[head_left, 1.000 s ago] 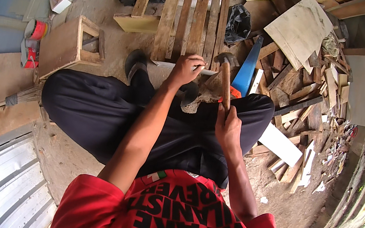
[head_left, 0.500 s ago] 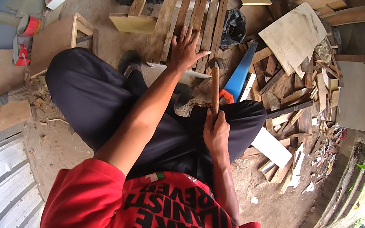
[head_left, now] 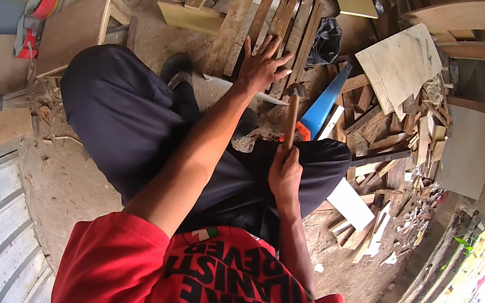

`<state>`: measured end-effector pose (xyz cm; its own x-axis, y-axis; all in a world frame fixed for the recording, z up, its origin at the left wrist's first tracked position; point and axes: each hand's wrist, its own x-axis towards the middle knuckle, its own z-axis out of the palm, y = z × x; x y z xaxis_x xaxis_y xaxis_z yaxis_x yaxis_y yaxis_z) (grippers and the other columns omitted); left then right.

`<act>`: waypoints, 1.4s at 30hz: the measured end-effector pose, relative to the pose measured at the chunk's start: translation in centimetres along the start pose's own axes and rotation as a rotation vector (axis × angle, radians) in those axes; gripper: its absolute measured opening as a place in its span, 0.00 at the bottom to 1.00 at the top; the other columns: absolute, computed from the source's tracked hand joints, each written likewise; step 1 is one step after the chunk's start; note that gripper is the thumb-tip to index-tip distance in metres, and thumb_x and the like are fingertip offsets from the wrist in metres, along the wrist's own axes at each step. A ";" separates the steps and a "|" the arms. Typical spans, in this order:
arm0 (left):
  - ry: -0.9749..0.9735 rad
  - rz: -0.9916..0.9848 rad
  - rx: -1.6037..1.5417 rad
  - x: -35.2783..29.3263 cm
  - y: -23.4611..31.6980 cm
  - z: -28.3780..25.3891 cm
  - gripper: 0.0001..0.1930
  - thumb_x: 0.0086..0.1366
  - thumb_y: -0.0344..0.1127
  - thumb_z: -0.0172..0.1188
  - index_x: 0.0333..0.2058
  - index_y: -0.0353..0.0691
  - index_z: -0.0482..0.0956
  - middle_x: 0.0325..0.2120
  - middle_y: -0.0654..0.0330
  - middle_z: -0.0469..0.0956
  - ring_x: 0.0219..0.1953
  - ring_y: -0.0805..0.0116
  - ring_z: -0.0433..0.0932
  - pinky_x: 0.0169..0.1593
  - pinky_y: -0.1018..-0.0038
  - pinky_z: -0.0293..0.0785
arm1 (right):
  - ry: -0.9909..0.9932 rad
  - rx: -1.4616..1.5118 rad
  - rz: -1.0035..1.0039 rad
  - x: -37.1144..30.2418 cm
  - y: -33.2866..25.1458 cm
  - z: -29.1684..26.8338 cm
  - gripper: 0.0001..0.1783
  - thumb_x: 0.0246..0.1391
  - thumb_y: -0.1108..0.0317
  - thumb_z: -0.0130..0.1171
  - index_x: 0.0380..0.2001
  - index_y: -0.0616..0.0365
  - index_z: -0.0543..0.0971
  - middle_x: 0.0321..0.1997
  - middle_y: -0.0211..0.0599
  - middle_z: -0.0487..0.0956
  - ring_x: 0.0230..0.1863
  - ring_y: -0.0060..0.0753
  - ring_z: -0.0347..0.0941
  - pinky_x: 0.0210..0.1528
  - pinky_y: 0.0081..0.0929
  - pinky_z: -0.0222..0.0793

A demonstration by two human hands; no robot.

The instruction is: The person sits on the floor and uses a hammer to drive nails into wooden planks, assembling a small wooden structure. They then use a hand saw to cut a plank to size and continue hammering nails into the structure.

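My left hand (head_left: 262,67) lies spread over the near part of a slatted wooden frame (head_left: 241,34), fingers apart on its slats. In my right hand (head_left: 286,173) is the wooden handle of a hammer (head_left: 292,118), held upright over my right thigh with its dark metal head at the far end. The hammer head is just right of the frame's near corner and apart from the slats. Close beyond it, a handsaw (head_left: 325,101) with a blue blade and orange handle leans beside the frame.
Scrap wood (head_left: 382,134) is heaped on the right under a pale plywood sheet (head_left: 398,67). A black plastic bag (head_left: 326,41) stands against the frame's right side. To the left are a wooden box (head_left: 75,34), a red tin (head_left: 42,4) and a broom (head_left: 18,97).
The view has shifted slightly, so the frame appears further right. My left hand stays spread on the slats. The hammer has tilted to a more upright line in my right hand.
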<state>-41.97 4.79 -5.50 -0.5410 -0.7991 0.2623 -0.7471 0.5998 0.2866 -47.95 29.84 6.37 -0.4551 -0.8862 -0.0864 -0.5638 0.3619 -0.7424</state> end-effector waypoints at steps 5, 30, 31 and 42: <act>-0.011 -0.023 0.018 -0.3 -0.3 0.3 0.27 0.65 0.65 0.55 0.61 0.71 0.73 0.70 0.61 0.59 0.73 0.61 0.53 0.69 0.29 0.34 | 0.044 0.041 0.108 1.0 -4.6 -3.1 0.14 0.70 0.61 0.51 0.37 0.64 0.69 0.18 0.49 0.71 0.17 0.43 0.68 0.22 0.37 0.63; -0.052 -0.045 -0.052 -0.1 0.2 -0.4 0.28 0.64 0.66 0.55 0.61 0.70 0.74 0.71 0.61 0.57 0.74 0.62 0.52 0.69 0.31 0.35 | -0.024 -0.030 0.114 0.0 -1.5 -0.6 0.20 0.71 0.57 0.48 0.31 0.64 0.68 0.19 0.62 0.72 0.27 0.72 0.71 0.22 0.49 0.63; -0.064 -0.047 -0.054 0.1 0.3 -0.5 0.28 0.64 0.65 0.55 0.61 0.70 0.74 0.71 0.61 0.57 0.74 0.63 0.52 0.69 0.31 0.35 | -0.007 0.004 0.129 0.1 -1.9 -1.1 0.20 0.71 0.57 0.47 0.31 0.64 0.68 0.19 0.62 0.72 0.26 0.72 0.71 0.22 0.49 0.63; -0.025 -0.031 -0.073 -0.1 0.4 -0.5 0.27 0.64 0.62 0.57 0.61 0.70 0.74 0.70 0.60 0.59 0.74 0.61 0.52 0.70 0.32 0.35 | -0.044 0.062 0.103 0.1 -1.8 -0.6 0.17 0.71 0.60 0.48 0.33 0.65 0.66 0.18 0.64 0.71 0.25 0.72 0.71 0.19 0.48 0.61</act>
<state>-42.03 5.09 -4.93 -0.5278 -0.8178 0.2293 -0.7343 0.5751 0.3608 -47.45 29.25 8.09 -0.4765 -0.8579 -0.1923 -0.4716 0.4341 -0.7676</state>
